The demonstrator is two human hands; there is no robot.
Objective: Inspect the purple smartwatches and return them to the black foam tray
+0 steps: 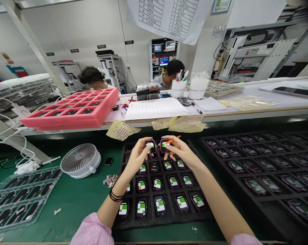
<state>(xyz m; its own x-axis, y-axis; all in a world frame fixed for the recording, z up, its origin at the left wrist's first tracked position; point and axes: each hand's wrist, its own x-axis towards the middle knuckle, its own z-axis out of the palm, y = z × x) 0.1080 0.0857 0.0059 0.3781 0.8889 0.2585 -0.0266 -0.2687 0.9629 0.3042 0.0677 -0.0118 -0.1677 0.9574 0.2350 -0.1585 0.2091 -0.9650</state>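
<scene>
My left hand (139, 152) is closed on a smartwatch body (150, 145) with a lit screen, gripping it by the edges. Close beside it, my right hand (182, 152) pinches a second smartwatch body (164, 148), also lit. A thin orange stick (174, 139) lies between the fingers of that same hand; its exact kind I cannot make out. Both hands are above the far part of a black foam tray (146, 223). Strapless watch bodies with green-and-white screens, such as this watch (160, 205), sit in its compartments below my hands.
Another black foam tray (248, 200) of watches lies right. On the left are a white fan (79, 160), a single dark watch body (108, 161), small scraps (110, 180) and a clear plastic tray (28, 223). The raised shelf (220, 117) carries pink foam (92, 120). Two people sit beyond.
</scene>
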